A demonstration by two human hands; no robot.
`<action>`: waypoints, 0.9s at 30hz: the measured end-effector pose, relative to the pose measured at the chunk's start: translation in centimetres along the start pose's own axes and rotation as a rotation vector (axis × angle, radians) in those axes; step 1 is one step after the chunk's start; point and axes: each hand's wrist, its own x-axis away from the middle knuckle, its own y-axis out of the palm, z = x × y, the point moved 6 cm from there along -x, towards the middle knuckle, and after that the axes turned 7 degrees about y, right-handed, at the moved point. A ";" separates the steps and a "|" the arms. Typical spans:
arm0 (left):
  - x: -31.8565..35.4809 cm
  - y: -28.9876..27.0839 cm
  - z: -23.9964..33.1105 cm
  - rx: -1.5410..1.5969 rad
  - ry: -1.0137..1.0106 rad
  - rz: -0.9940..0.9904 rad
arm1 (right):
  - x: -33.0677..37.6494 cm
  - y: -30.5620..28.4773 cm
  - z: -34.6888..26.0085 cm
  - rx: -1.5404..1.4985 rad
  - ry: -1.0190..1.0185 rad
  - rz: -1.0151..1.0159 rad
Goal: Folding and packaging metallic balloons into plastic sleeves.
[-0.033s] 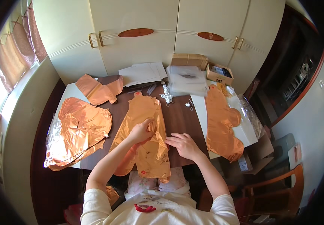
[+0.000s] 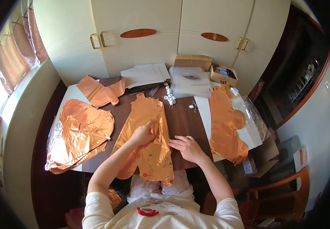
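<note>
A flat, uninflated orange-gold foil balloon (image 2: 147, 110) lies lengthwise on the dark wood table in front of me, its near end reaching over the table edge above my lap. My left hand (image 2: 144, 133) is closed on the foil near the balloon's middle, the fingers curled into it; the fingertips are partly hidden. On the balloon's right edge rest the outstretched fingertips of my right hand (image 2: 188, 148), which is open. The foil between and below my hands is folded and creased, with a small red mark (image 2: 145, 175) near the close end.
More flat foil balloons lie at left (image 2: 84, 124), far left (image 2: 102, 90) and right (image 2: 226, 122). White ribbon (image 2: 169, 95) sits behind. At the back are white sheets (image 2: 145, 75), clear plastic bags (image 2: 189, 82) and a small box (image 2: 224, 75). A wooden chair (image 2: 287, 187) stands at right.
</note>
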 end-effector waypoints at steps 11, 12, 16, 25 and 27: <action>0.0 0.6 -0.9 -0.047 0.201 0.077 | 1.3 0.4 -0.1 0.036 -0.032 0.023; -0.1 0.7 -1.1 -0.052 0.199 0.085 | 1.4 0.5 0.0 0.038 -0.037 0.019; -0.2 0.9 -1.6 -0.058 0.174 0.074 | 1.8 0.8 0.1 0.039 -0.029 0.011; 0.2 0.2 -0.2 -0.208 0.113 0.031 | 2.0 0.5 -0.2 0.044 -0.045 0.050; 0.1 -0.3 1.8 -0.380 0.203 0.138 | 2.1 0.7 0.1 0.019 -0.028 0.054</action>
